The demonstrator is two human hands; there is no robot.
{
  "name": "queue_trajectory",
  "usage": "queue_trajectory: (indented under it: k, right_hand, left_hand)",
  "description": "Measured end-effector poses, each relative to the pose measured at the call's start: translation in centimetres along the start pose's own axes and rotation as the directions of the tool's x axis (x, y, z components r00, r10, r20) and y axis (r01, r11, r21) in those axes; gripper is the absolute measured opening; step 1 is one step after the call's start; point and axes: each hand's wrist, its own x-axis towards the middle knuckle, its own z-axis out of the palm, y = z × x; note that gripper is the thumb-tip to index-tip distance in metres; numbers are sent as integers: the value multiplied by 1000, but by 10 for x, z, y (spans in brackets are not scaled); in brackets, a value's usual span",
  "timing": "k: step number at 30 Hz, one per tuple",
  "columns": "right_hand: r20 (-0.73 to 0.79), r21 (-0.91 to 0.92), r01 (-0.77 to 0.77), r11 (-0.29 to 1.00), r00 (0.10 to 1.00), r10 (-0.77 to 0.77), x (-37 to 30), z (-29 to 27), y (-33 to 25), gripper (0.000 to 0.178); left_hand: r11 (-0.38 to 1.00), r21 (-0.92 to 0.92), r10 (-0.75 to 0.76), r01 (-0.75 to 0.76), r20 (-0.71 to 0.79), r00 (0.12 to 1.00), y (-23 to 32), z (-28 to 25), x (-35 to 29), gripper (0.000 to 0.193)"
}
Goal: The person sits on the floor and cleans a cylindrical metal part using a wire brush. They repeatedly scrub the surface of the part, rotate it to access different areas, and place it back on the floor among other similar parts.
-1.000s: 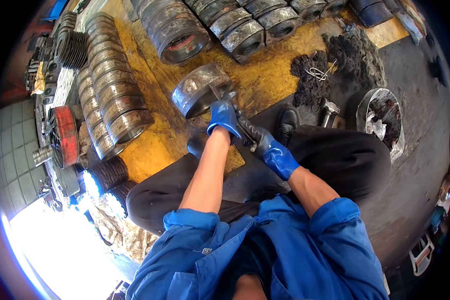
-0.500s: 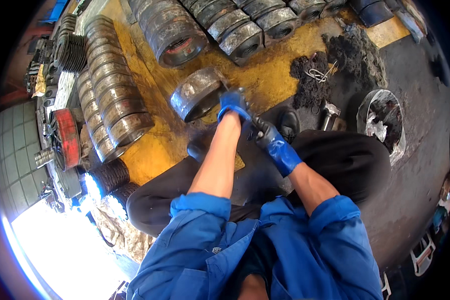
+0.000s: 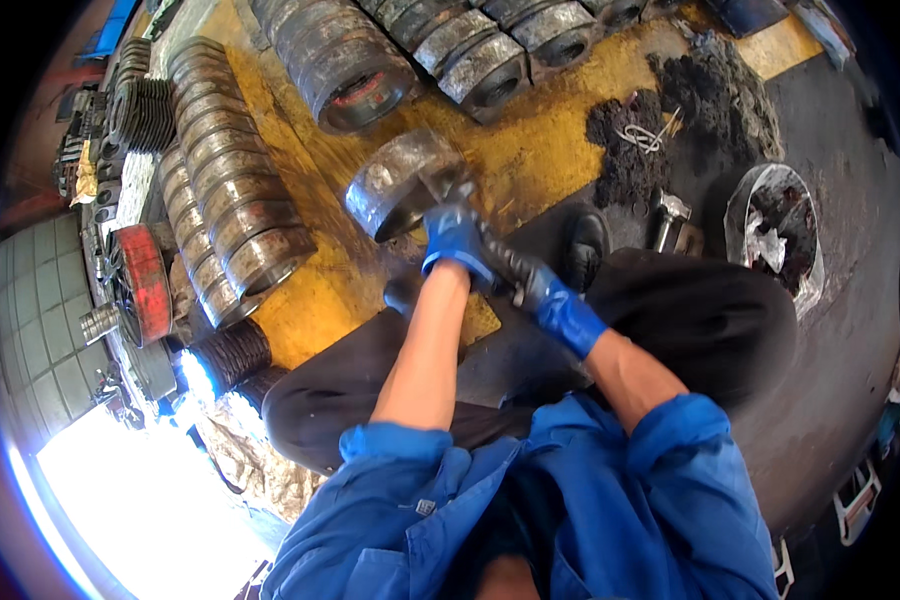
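Observation:
A thick metal ring [image 3: 395, 178] with a worn, shiny outer wall rests on the yellow floor in front of me, its opening turned toward me. My left hand [image 3: 454, 238], in a blue and black glove, is closed at the ring's right edge, around a dark, long-handled tool [image 3: 497, 256]. Lower and to the right, my right hand [image 3: 553, 300], gloved alike, grips the rear end of the same tool. The front end of the tool is blurred near the ring's opening, so its kind cannot be made out.
Rows of similar rings [image 3: 245, 185] stand to the left, with more stacked rings [image 3: 345, 65] ahead. Dark shavings [image 3: 715, 95] lie at right with a white wire loop [image 3: 648, 135]. A hammer-like metal tool [image 3: 670, 222] and a round bin [image 3: 778, 225] are near my right knee.
My left hand has drawn back toward me from the ring's edge, and the right hand has dropped slightly with the tool. The whole view has shifted a little. The ring stays in place.

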Motion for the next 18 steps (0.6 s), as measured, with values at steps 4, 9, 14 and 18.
queue_trajectory:
  k: [4, 9, 14, 18]
  right_hand:
    - [-9, -449, 56, 892, 998, -67, 13, 4, 2, 62]
    - [145, -308, 312, 899, 949, -280, -12, 11, -4, 68]
    - [97, -372, 116, 921, 992, -86, 2, 1, -3, 74]
    - [154, -391, 241, 888, 969, -195, -5, 2, 12, 75]
  left_hand:
    - [964, 238, 90, -116, 114, 989, -5, 0, 52, 13]
    - [988, 111, -89, 106, -147, 985, 13, 3, -12, 19]
    - [998, 62, -7, 8, -4, 1000, 21, 20, -5, 26]
    - [1000, 21, -7, 8, -47, 999, 18, -11, -23, 23]
